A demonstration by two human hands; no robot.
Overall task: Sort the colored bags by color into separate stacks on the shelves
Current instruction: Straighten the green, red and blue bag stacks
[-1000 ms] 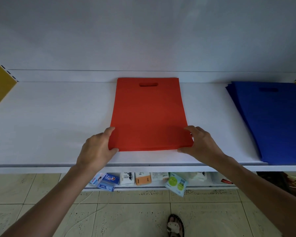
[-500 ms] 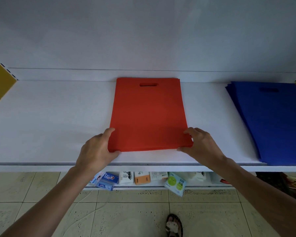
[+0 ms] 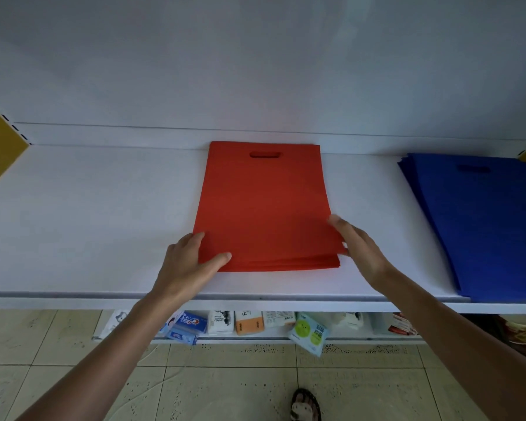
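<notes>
Red bags (image 3: 264,208) may skew toward 3 o'clock if the flat right hand (image 3: 359,250) overpushes; left hand (image 3: 186,262) pinches their corner.

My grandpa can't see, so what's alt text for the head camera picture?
A left hand grips the near left corner of a red bag stack on a white shelf; the right hand presses its right edge. A blue bag stack lies further right.

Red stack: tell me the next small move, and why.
Probably nudge the right hand inward against the right edge of the red stack while the left hand holds the near left corner. The layers at the near right corner look slightly fanned, not flush, so a light push should square them.
</notes>
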